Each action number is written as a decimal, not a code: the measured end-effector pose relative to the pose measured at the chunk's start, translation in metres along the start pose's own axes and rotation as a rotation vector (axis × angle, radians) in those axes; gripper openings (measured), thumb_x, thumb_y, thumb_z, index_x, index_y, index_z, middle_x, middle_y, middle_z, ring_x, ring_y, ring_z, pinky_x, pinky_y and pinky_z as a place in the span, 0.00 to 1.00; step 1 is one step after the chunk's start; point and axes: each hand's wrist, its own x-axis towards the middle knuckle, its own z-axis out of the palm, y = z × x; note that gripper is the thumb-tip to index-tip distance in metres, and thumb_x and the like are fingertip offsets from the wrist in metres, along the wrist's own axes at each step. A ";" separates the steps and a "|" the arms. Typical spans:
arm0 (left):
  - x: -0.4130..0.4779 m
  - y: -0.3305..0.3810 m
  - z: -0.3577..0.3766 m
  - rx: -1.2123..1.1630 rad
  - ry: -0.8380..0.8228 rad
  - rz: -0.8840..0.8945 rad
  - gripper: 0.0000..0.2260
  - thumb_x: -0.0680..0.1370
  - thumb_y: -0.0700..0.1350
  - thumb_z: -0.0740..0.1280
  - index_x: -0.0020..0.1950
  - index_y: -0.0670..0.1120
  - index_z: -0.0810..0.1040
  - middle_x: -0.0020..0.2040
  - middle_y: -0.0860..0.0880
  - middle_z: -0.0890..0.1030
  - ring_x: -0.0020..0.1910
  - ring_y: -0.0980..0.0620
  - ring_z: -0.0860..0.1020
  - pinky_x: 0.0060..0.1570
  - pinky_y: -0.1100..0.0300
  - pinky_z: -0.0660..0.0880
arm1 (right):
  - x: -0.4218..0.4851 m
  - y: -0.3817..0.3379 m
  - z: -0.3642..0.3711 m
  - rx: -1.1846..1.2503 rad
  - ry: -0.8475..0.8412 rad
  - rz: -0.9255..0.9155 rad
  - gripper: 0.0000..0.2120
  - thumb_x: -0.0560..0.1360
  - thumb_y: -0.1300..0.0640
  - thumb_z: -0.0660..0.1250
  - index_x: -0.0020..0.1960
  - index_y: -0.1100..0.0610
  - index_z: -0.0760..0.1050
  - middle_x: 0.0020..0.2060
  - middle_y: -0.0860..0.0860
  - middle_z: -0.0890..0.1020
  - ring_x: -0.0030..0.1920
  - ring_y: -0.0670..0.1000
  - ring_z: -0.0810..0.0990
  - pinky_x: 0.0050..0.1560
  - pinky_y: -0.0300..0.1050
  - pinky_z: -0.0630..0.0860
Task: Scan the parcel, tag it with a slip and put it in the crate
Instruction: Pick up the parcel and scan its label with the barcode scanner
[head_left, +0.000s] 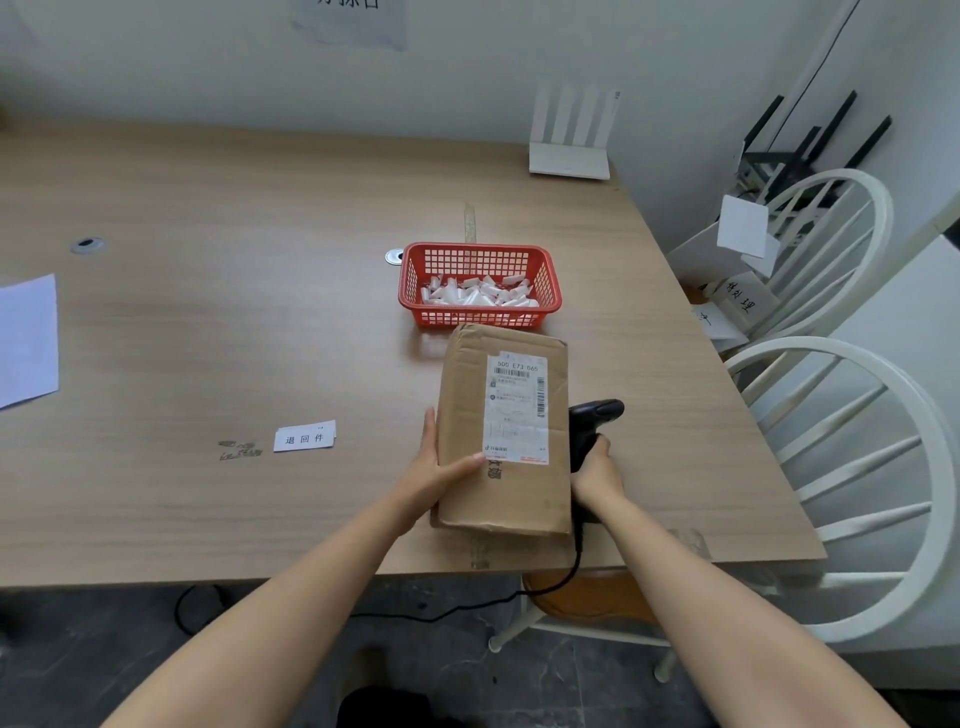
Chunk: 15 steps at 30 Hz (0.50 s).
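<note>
Parcel lies before the basket; scanner right, apparently touching it.

both forearms reach forward; left hand spread flat (thumb up), right hand curled shut.

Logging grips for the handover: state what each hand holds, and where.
Left hand: brown cardboard parcel, by its left edge. Right hand: black handheld scanner, by its handle.

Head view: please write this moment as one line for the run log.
stage: scan | left hand: holds parcel, label up | right hand: holds scanner beside parcel | slip: on table, untouched | red basket: behind parcel
</note>
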 end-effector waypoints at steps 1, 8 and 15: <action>-0.001 0.001 -0.001 0.092 0.014 0.010 0.53 0.62 0.62 0.70 0.73 0.60 0.35 0.72 0.47 0.60 0.69 0.45 0.66 0.69 0.44 0.66 | 0.001 -0.002 -0.002 0.009 0.000 0.001 0.33 0.71 0.52 0.68 0.67 0.61 0.54 0.60 0.64 0.74 0.56 0.64 0.75 0.48 0.52 0.73; -0.014 0.005 -0.008 -0.031 0.030 0.170 0.45 0.60 0.60 0.71 0.68 0.70 0.45 0.68 0.57 0.66 0.67 0.47 0.70 0.64 0.44 0.72 | -0.004 -0.013 -0.018 0.119 0.028 -0.012 0.34 0.69 0.53 0.69 0.66 0.60 0.55 0.58 0.62 0.75 0.55 0.62 0.75 0.46 0.48 0.70; -0.019 0.009 -0.017 -0.054 0.120 0.244 0.44 0.60 0.60 0.72 0.65 0.74 0.46 0.69 0.56 0.62 0.67 0.45 0.71 0.64 0.42 0.71 | -0.059 -0.040 -0.061 0.573 0.115 -0.258 0.08 0.71 0.63 0.63 0.48 0.56 0.67 0.37 0.57 0.75 0.29 0.51 0.76 0.31 0.48 0.76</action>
